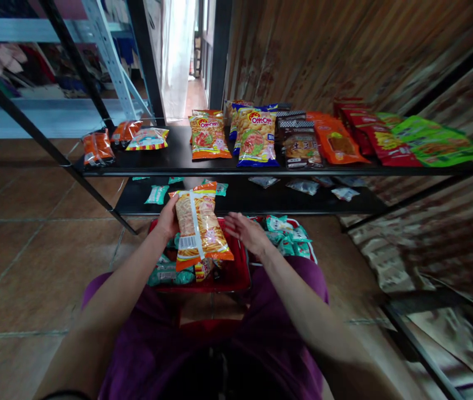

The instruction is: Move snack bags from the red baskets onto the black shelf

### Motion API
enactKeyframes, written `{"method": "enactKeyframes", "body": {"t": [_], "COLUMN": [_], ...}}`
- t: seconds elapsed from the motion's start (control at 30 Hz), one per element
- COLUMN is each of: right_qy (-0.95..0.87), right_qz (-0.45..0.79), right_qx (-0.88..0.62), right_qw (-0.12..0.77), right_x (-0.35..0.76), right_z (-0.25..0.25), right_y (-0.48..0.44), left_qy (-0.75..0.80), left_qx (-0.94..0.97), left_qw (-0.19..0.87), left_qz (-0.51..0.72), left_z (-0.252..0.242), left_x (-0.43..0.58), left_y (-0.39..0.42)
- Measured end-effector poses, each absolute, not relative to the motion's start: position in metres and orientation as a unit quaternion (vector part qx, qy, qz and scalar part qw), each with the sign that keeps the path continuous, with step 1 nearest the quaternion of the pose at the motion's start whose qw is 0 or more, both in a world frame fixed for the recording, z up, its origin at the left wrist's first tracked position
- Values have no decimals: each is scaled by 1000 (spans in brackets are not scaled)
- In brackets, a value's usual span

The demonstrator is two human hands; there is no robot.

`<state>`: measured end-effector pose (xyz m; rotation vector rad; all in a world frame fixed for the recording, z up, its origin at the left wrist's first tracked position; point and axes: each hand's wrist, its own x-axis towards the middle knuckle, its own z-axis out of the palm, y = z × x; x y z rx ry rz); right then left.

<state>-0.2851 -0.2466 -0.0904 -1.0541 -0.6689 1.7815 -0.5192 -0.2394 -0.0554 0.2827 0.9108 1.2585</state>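
Above the red basket [236, 280], the left hand [168, 218] is gripping the orange snack bag [199, 226] by its left edge, long axis running upright, barcode side showing. Right hand [248, 232] is hovering open-palmed just beside it.

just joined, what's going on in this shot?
The person's left hand grips an orange snack bag by its edge, above a red basket that holds teal packets. The right hand is open beside the bag, not gripping it. In front, a black shelf carries large snack bags on its upper tier and small packets on the lower one.
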Motion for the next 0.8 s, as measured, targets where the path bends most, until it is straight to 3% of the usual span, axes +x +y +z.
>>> {"method": "enactKeyframes", "body": {"t": [0.13, 0.23, 0.63, 0.8], "right_qy": [-310, -301, -105, -68], "right_qz": [754, 742, 680, 649], "right_qx": [-383, -428, -488, -524], "right_qw": [436, 420, 537, 548], "right_x": [-302, -314, -322, -327], "right_z": [-57, -51, -64, -57], "right_y": [-220, -210, -188, -181], "left_qy": [427, 432, 396, 370], "left_qx": [135, 141, 234, 240], "left_qw": [727, 736, 762, 726], "left_qz": [520, 501, 457, 527], "left_z": [-58, -57, -83, -94], "left_x": [-505, -500, -527, -510], "left_y": [-245, -248, -296, -322]}}
